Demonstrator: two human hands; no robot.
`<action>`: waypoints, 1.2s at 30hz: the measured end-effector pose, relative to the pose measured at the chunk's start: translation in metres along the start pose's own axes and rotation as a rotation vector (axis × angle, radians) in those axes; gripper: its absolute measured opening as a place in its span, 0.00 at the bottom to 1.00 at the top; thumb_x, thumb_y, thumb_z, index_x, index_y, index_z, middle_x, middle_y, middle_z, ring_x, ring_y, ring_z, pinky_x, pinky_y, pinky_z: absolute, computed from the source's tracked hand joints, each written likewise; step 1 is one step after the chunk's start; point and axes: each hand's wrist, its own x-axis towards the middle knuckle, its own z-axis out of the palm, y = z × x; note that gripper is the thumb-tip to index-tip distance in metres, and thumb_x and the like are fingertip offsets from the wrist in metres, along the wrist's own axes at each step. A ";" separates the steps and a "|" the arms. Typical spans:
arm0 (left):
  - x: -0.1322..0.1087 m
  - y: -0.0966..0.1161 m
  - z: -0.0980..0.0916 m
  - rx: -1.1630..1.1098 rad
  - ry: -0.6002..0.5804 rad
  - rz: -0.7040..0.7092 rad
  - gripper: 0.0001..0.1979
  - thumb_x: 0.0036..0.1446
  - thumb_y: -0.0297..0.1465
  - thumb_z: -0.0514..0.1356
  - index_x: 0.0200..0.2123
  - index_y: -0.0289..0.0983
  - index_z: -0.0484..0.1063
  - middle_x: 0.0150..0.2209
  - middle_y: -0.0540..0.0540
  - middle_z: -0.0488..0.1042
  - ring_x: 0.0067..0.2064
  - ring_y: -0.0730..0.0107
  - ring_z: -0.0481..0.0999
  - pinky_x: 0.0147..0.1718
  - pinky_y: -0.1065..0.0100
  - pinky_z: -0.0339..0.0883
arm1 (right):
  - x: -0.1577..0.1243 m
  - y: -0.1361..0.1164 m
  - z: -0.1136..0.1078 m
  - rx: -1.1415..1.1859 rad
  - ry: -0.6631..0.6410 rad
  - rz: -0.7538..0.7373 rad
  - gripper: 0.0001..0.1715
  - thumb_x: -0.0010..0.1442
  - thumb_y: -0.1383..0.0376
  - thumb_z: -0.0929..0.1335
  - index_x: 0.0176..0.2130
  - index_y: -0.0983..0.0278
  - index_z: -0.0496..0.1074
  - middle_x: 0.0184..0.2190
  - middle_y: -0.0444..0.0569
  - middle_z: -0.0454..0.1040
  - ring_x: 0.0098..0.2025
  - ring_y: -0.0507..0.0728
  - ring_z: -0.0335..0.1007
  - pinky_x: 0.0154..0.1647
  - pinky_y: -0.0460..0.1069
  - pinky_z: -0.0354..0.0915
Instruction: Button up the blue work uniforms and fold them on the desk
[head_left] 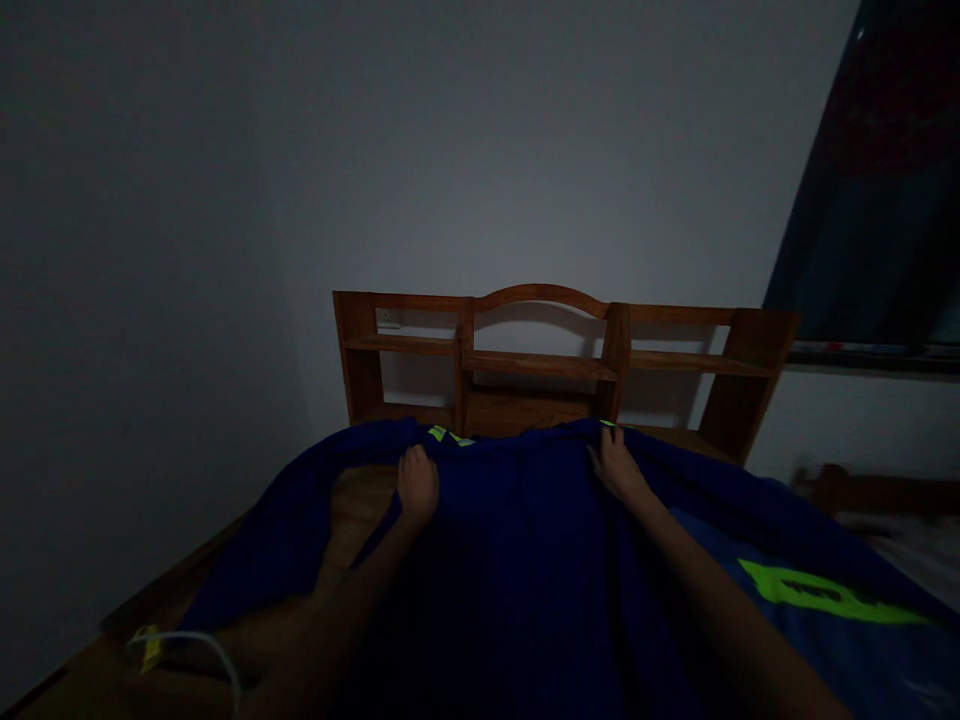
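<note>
Forearms [720,590] at 5 and 7, left hand [418,487] and right hand [616,465] gripping blue garment [517,560], 6 o'clock.
Limp matte cloth, sleeves [262,560] draping toward 8 and 4, lime patches [437,433] along top edge.

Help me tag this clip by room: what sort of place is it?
Probably a bedroom, though the light is dim: a headboard-like wooden shelf unit stands against a plain wall, and in front of it the left hand and right hand grip a blue garment.
</note>
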 end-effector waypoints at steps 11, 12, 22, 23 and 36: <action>-0.033 0.040 -0.036 -0.467 -0.244 0.394 0.20 0.58 0.24 0.47 0.54 0.33 0.62 0.51 0.38 0.68 0.52 0.64 0.67 0.52 0.62 0.59 | -0.105 -0.043 -0.063 0.512 -0.363 -0.453 0.19 0.59 0.68 0.61 0.49 0.62 0.70 0.47 0.52 0.70 0.45 0.55 0.68 0.47 0.47 0.63; -0.041 0.049 -0.040 -0.571 -0.398 0.446 0.16 0.59 0.27 0.48 0.50 0.35 0.66 0.46 0.41 0.72 0.46 0.68 0.71 0.46 0.67 0.64 | -0.108 -0.052 -0.067 0.619 -0.431 -0.494 0.18 0.58 0.69 0.61 0.46 0.61 0.72 0.44 0.49 0.72 0.43 0.53 0.70 0.45 0.46 0.63; -0.067 0.094 -0.024 -0.772 -1.248 0.428 0.20 0.37 0.41 0.69 0.31 0.34 0.74 0.28 0.50 0.73 0.30 0.74 0.71 0.28 0.76 0.60 | -0.103 -0.055 -0.012 1.112 -0.978 -0.240 0.16 0.53 0.63 0.64 0.38 0.67 0.77 0.25 0.47 0.74 0.23 0.50 0.69 0.24 0.43 0.63; -0.063 0.097 -0.021 -0.778 -1.281 0.427 0.20 0.37 0.41 0.70 0.30 0.34 0.74 0.27 0.50 0.73 0.30 0.74 0.71 0.27 0.76 0.60 | -0.103 -0.052 -0.009 1.147 -0.993 -0.232 0.17 0.54 0.62 0.64 0.38 0.68 0.77 0.25 0.47 0.74 0.23 0.50 0.69 0.24 0.43 0.63; -0.067 0.094 -0.010 -1.266 -1.379 0.082 0.20 0.48 0.44 0.63 0.34 0.34 0.65 0.24 0.48 0.73 0.24 0.71 0.74 0.25 0.68 0.68 | -0.101 -0.046 -0.011 1.155 -0.881 -0.313 0.15 0.57 0.59 0.66 0.40 0.62 0.78 0.30 0.45 0.68 0.23 0.46 0.63 0.23 0.42 0.59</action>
